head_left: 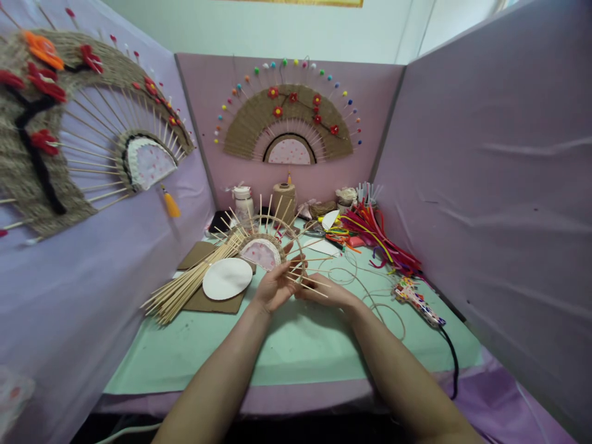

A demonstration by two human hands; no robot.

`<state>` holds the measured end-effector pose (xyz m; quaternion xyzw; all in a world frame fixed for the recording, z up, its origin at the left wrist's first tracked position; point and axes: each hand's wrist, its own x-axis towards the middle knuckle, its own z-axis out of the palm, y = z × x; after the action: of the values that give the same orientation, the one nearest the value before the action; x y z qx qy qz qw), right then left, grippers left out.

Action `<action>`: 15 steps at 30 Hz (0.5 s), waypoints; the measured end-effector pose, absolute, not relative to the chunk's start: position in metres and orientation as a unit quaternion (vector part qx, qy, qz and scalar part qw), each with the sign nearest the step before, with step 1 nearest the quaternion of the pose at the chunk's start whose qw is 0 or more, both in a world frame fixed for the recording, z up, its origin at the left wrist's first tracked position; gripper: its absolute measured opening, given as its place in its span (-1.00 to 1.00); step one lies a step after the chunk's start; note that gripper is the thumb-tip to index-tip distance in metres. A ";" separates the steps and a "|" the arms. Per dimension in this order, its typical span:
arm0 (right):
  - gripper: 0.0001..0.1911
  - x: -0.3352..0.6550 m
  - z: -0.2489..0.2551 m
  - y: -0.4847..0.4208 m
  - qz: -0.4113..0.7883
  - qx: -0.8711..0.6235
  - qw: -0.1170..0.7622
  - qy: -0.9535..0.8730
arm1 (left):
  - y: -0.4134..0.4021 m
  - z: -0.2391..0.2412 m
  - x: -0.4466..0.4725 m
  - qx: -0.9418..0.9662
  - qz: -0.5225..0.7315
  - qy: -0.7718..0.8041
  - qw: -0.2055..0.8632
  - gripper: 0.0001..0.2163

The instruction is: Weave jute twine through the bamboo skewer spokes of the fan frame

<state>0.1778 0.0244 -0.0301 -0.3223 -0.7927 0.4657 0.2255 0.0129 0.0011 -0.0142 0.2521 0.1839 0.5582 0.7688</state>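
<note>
A small fan frame [259,253] of thin wooden sticks, with a half-round patterned centre and a ring of twine, is held up over the table. My left hand [276,285] is closed on its lower right side, thumb on the sticks. Close beside it, my right hand [319,290] has its fingers pressed together at the lowest sticks; what they pinch is too small to make out, though twine [365,287] lies in loops just to the right. Behind the frame stands a spool of twine [283,200].
Left are a bundle of sticks [194,280], a white oval disc [227,279] and cardboard [217,303]. Right lie coloured pipe cleaners [379,234] and a glue gun [419,302] with a black cord. A bottle [243,202] stands behind. Finished fans [289,120] hang on the partition walls.
</note>
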 end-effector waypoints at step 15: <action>-0.77 0.193 -0.031 0.041 0.508 -0.350 0.368 -0.696 | 0.009 -0.016 0.012 0.238 0.577 0.197 0.756 -0.64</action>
<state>0.1930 0.0414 -0.0311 -0.3496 -0.6955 0.5083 0.3683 0.0119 0.0087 -0.0163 0.2379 0.1966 0.5772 0.7561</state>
